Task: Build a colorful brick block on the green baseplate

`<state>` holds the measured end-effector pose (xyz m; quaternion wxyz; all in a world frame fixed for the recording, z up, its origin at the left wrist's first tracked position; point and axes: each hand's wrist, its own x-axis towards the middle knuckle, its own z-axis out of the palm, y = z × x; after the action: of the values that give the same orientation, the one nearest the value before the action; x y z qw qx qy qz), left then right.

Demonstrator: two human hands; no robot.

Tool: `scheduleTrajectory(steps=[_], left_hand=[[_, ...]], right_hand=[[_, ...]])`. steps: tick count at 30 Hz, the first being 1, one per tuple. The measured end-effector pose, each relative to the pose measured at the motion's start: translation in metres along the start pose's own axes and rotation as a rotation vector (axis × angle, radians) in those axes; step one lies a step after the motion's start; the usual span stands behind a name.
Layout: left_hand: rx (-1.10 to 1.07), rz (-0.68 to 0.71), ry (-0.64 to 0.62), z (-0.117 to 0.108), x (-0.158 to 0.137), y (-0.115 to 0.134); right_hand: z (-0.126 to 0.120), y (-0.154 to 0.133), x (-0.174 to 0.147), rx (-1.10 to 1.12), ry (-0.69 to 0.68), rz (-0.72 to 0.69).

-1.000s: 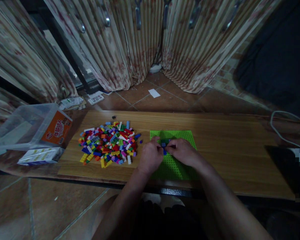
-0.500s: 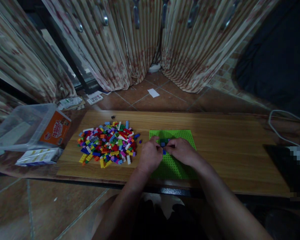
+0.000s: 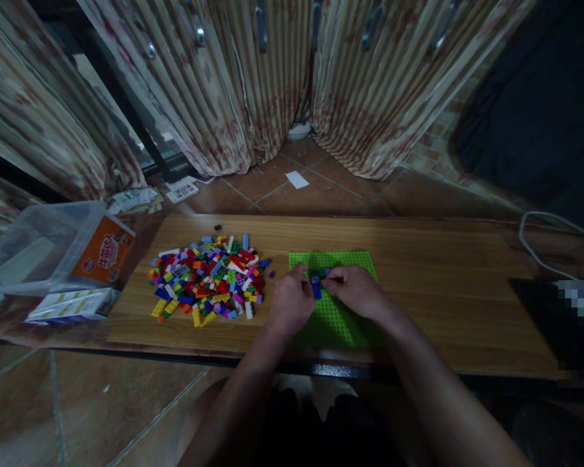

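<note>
A bright green studded baseplate (image 3: 343, 324) lies flat on the wooden tabletop. Near its upper middle stand blue toy bricks (image 3: 316, 288), with a dark green brick (image 3: 320, 272) just behind them. My left hand (image 3: 292, 298) is curled at the left side of the blue bricks, its fingertips against them. From the right, my right hand (image 3: 354, 290) comes in with thumb and forefinger pinched together close to the bricks. Whatever lies in that pinch is too small and dark to name. Both hands partly cover the plate.
Left of the plate spreads a pile of mixed coloured bricks (image 3: 207, 279) on the wooden tabletop (image 3: 442, 279). A clear plastic bin (image 3: 53, 214) and a white box (image 3: 71, 306) sit at the far left. At the right end is a dark flat object (image 3: 535, 318). Curtains (image 3: 272, 97) hang behind.
The right fingertips have drawn back slightly to the right from between the bricks, so more of the blue bricks shows. My left hand stays almost in place.
</note>
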<state>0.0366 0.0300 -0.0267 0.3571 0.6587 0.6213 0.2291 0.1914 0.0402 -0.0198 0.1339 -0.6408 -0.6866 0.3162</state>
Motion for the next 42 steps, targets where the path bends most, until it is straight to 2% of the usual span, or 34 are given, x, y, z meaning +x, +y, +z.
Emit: scheduleTrajectory(steps=[9, 16, 21, 27, 31, 42], left_hand=[[-0.037, 0.037, 0.042, 0.008, -0.002, -0.004], [0.329, 0.044, 0.128, 0.024, -0.011, 0.007], [0.444, 0.011, 0.206, 0.033, -0.004, 0.012], [0.488, -0.029, 0.241, 0.039, 0.002, 0.018], [0.506, -0.004, 0.221, 0.038, 0.005, 0.016], [0.458, 0.024, 0.182, 0.029, 0.011, 0.008]], right_hand=[[-0.003, 0.007, 0.001, 0.033, 0.108, -0.008], [-0.006, 0.011, 0.003, 0.082, 0.248, 0.001], [-0.003, 0.017, 0.007, 0.079, 0.381, -0.025], [0.008, 0.018, 0.011, 0.002, 0.326, -0.081], [0.014, 0.015, 0.013, -0.032, 0.321, -0.056], [0.018, 0.02, 0.02, 0.043, 0.311, 0.012]])
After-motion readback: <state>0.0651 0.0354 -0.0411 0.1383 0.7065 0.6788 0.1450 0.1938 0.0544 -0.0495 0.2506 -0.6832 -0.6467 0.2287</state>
